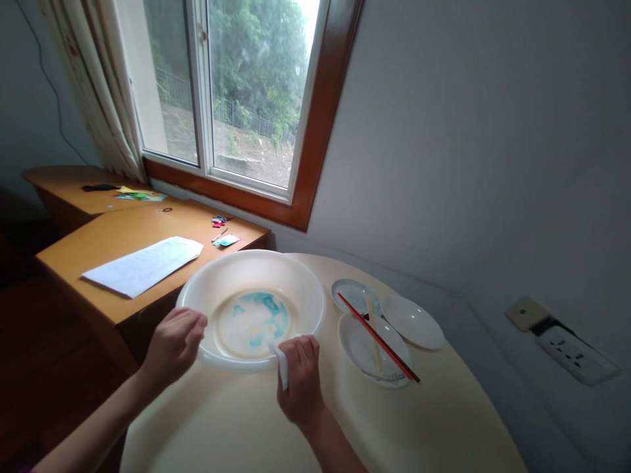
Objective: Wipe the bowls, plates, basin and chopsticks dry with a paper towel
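A large whitish plastic basin [310, 276] stands on the cream table, with blue smears and pale yellowish marks across its bottom. My left hand [173, 343] is closed at the basin's left front rim, fingers curled over the edge; the gripped part is hidden. At the front right rim, my right hand [300, 378] is closed around a white tissue [282, 366]. Part of the tissue sticks out between thumb and fingers towards the basin; the rest is hidden in the palm.
Three white plates, including the front plate [355, 338], sit right of the basin. Red-and-black chopsticks [377, 336] and a pale stick pair [373, 328] lie across them. A wooden desk [118, 236] at left holds white paper [145, 263] and small items. Wall sockets [574, 353] are at right.
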`<act>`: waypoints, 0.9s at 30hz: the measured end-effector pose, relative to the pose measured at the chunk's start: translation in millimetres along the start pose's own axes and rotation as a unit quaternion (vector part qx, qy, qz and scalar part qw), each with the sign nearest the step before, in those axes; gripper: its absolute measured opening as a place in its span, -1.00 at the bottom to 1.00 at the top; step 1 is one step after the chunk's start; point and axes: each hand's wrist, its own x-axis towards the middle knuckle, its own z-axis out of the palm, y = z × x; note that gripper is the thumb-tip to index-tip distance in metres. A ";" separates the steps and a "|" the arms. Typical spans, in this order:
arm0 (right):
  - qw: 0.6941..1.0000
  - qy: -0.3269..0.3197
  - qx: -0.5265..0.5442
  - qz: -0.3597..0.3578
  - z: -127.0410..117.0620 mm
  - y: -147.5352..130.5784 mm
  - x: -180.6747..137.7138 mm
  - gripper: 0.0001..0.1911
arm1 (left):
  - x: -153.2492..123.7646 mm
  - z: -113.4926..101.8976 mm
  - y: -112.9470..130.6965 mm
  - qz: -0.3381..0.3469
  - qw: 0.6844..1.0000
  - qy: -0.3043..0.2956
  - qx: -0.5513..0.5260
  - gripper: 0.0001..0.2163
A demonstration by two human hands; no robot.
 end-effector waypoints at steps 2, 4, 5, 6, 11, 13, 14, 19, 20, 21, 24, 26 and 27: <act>1.000 0.011 0.000 0.006 8.0 -14.7 -1.5 -0.79 | -4.9 5.1 17.7 0.049 0.999 -0.022 0.006 -0.77; 1.000 -0.015 0.005 -0.025 10.3 -22.7 -1.9 -0.73 | -9.0 7.0 21.0 0.076 0.996 -0.041 0.021 -0.77; 0.998 -0.032 0.006 -0.046 8.4 -21.6 -1.5 -0.70 | -9.5 6.1 15.4 0.071 0.997 -0.034 0.016 -0.77; 0.997 -0.045 0.007 -0.060 4.8 -17.3 -0.8 -0.68 | -8.8 4.1 6.2 0.067 0.997 -0.034 -0.001 -0.78; 0.999 -0.025 -0.004 -0.025 -6.9 3.8 0.7 -0.76 | 0.1 -2.0 -19.7 0.016 1.000 0.013 -0.014 -0.80; 1.000 0.007 -0.014 0.010 -0.2 -7.6 -1.2 -0.79 | -2.4 3.6 -2.4 0.031 0.999 0.016 -0.007 -0.82; 1.000 0.009 -0.014 0.013 3.8 -16.0 -2.3 -0.78 | -5.0 7.0 7.8 0.052 0.998 0.003 -0.019 -0.81; 0.997 -0.053 -0.009 -0.054 -2.6 -25.4 -4.1 -0.67 | -9.9 8.3 3.9 0.074 0.996 -0.032 -0.035 -0.79; 0.997 -0.058 -0.012 -0.047 -8.5 -18.5 -3.7 -0.69 | -8.0 5.4 -6.5 0.066 0.996 -0.031 -0.048 -0.80; 0.997 -0.059 -0.013 -0.043 -13.9 -11.0 -3.3 -0.71 | -5.9 2.5 -15.9 0.046 0.997 -0.039 -0.053 -0.80; 0.999 -0.036 -0.015 -0.018 -18.7 -0.3 -3.2 -0.77 | -4.0 -0.5 -21.8 -0.005 0.999 -0.023 -0.035 -0.83; 1.000 -0.005 -0.016 0.000 -12.0 -7.9 -4.3 -0.79 | -8.6 2.8 -6.1 0.029 0.999 -0.030 -0.033 -0.88; 1.000 0.004 -0.015 0.002 -7.8 -14.2 -4.8 -0.79 | -11.8 5.0 3.6 0.056 0.997 -0.038 -0.033 -0.88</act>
